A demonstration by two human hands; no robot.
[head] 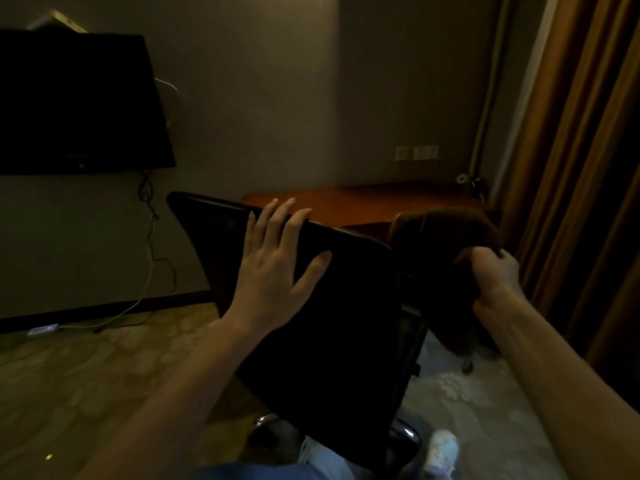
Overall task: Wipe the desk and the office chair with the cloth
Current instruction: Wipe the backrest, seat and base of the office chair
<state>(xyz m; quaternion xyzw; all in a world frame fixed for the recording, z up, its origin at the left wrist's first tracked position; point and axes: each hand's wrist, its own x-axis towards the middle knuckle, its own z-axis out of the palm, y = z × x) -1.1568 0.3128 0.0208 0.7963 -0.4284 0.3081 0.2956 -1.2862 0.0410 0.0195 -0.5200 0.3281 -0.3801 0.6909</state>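
A black office chair stands in front of me with its backrest toward me. My left hand rests on the top edge of the backrest, fingers spread and curled over the rim. My right hand is closed on a dark brown cloth, bunched up beside the chair's right top corner. Behind the chair, against the wall, is the reddish-brown wooden desk.
A dark wall-mounted TV hangs at the left, with cables running down to a power strip on the patterned carpet. Orange-brown curtains hang at the right. Small objects sit at the desk's far right corner. My shoe is by the chair base.
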